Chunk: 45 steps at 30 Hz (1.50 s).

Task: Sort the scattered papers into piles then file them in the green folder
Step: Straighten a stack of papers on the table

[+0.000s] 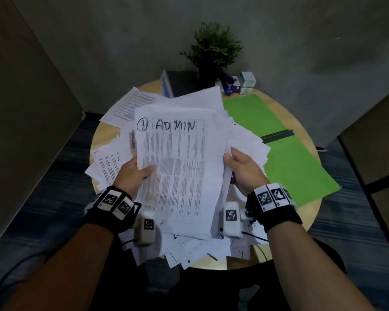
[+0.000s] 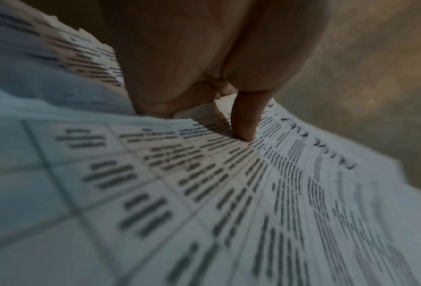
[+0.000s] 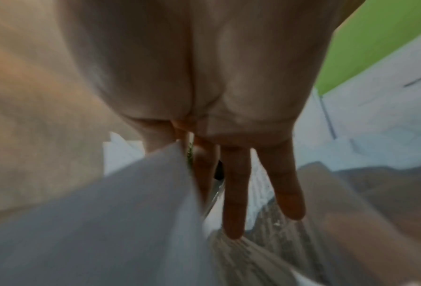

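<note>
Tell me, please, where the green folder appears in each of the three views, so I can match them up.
Head: the green folder lies open on the right of the table, beside the paper heap.
Left wrist: not in it; only printed sheets and a fingertip.
Right wrist: a green patch at the upper right, behind the hand.
Shared landmark: the held stack of papers, seen in all three.

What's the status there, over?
Left hand and right hand both hold the stack, raised. Folder open, bare. Loose papers still cover the table.
</note>
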Available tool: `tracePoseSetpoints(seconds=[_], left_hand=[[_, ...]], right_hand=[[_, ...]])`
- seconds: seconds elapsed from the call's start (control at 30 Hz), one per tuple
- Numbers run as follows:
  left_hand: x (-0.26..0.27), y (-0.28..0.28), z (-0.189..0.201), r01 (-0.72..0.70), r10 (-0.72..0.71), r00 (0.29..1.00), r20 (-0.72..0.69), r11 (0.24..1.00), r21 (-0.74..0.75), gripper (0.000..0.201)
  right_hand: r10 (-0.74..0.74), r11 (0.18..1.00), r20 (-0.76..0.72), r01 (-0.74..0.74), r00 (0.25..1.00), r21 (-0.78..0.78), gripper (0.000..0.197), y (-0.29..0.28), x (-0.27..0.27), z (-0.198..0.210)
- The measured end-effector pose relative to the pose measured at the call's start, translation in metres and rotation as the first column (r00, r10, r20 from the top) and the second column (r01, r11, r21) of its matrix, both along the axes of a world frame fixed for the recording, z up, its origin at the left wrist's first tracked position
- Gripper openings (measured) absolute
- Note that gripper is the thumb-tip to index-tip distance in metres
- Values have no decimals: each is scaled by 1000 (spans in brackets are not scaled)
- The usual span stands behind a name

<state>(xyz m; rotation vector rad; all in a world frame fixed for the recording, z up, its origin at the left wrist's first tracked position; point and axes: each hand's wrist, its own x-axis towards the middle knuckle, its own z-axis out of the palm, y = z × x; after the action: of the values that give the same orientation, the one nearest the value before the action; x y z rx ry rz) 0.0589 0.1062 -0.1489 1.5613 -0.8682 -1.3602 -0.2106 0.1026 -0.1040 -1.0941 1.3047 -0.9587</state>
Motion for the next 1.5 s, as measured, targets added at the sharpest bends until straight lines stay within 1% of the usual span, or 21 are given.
tracePoseSetpoints(seconds=[0.1,0.2,0.23,0.33,0.4,0.43,0.5,0.57,0.6,0.63,0.7,0.77,0.83,0.87,1.0,1.1,1.17,1.23,1.3,1.4,1.5], left_hand=[[15,4,-4,-99,99,995,2,995,-12,37],[38,6,6,-191,192,981,3,979,-78,37],[46,7,11,-211,213,977,4,972,-100,37],[72,11,19,-233,241,970,35,961,-149,37],[80,15,22,-230,241,969,56,960,-158,36],[80,17,23,-225,237,970,61,961,-160,35],[80,20,23,-220,232,970,64,962,-162,35],[80,21,21,-230,243,968,64,959,-164,35],[81,22,20,-229,242,968,67,959,-167,34],[82,23,18,-223,238,968,77,961,-165,33],[81,23,16,-223,236,969,71,962,-155,31],[80,23,16,-237,245,969,43,961,-145,31],[81,23,16,-248,254,967,27,959,-140,31],[83,23,16,-251,256,967,20,959,-132,31],[81,21,16,-251,250,968,-20,962,-106,31],[65,14,16,-231,228,973,-45,968,-98,32],[50,7,18,-206,200,976,-81,975,-79,37],[37,0,19,-162,153,982,-109,984,-76,41],[29,-4,21,-142,136,986,-100,988,-59,41],[32,-3,24,-156,156,988,-9,987,-39,38],[49,0,30,-236,238,971,23,970,-61,35]], right_hand=[[-70,992,-224,92,972,89,21,-5,-11,-15],[-83,986,-513,145,854,82,19,-15,-14,-26],[-61,983,-604,152,794,101,28,-19,-10,-27],[-29,930,-782,304,623,208,88,-28,7,-28],[15,879,-807,376,590,292,111,-30,15,-36],[26,862,-805,394,593,318,115,-29,16,-40],[-40,866,-838,437,545,243,109,-25,16,-40],[-214,913,-885,408,415,-29,94,-23,16,-35],[-241,938,-877,331,415,-102,89,-22,20,-30],[-193,967,-861,241,470,-86,88,-20,27,-27],[51,988,-816,92,576,127,89,-17,47,-30],[183,970,-783,20,594,242,65,-15,58,-37],[147,984,-779,-11,610,178,25,-14,56,-37],[124,989,-763,-21,635,143,15,-14,51,-36],[50,997,-569,-5,821,80,36,-21,23,-20],[-1,1000,-373,7,928,15,30,-18,14,-4],[-9,1000,-184,8,983,-7,20,-11,17,6],[26,1000,36,-27,999,14,21,-5,21,9],[64,995,165,-75,984,62,23,-2,26,12],[113,985,218,-137,969,100,26,-3,29,10],[184,969,147,-205,972,139,18,-6,37,4]])
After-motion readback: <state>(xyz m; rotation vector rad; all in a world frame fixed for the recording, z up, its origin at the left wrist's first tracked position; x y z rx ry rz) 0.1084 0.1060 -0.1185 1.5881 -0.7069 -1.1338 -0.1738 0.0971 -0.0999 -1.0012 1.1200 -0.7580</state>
